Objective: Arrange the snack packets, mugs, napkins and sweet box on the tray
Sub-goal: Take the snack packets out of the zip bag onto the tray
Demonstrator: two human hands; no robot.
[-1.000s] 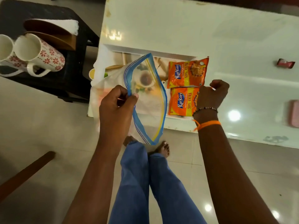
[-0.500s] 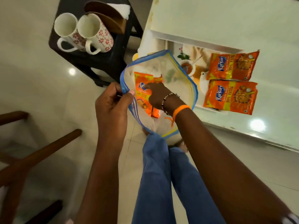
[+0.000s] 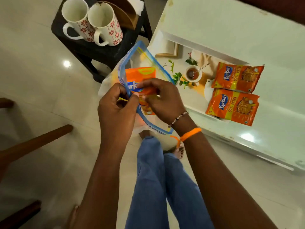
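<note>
Both hands are busy with one clear zip-top plastic bag with a blue seal strip (image 3: 130,68): the left hand (image 3: 115,109) has a narrow pinch grip on the near part of the blue rim, holding the mouth apart, while the right hand (image 3: 162,100) has its fingers curled round an orange Kurkure snack packet (image 3: 143,80) at the bag's mouth. That packet is partly inside the bag and partly out; from this view I cannot tell whether anything else remains in the bag.

Judging by how things lie, the task is at an early stage. Two more orange Kurkure packets (image 3: 236,93) already lie side by side at the right end of the white printed tray (image 3: 166,48), which sits on the glossy white desk (image 3: 231,30); the nearer packet overhangs the tray's near rim. The left part of the tray holds nothing that shows.

Still to be moved: two white mugs with red flower print (image 3: 97,22), both empty and standing just beside each other on the black stool (image 3: 99,48) to the far left, well apart from the tray. Behind them a brown wooden holder (image 3: 125,15) carries white napkins (image 3: 137,5). No sweet box is visible.
</note>
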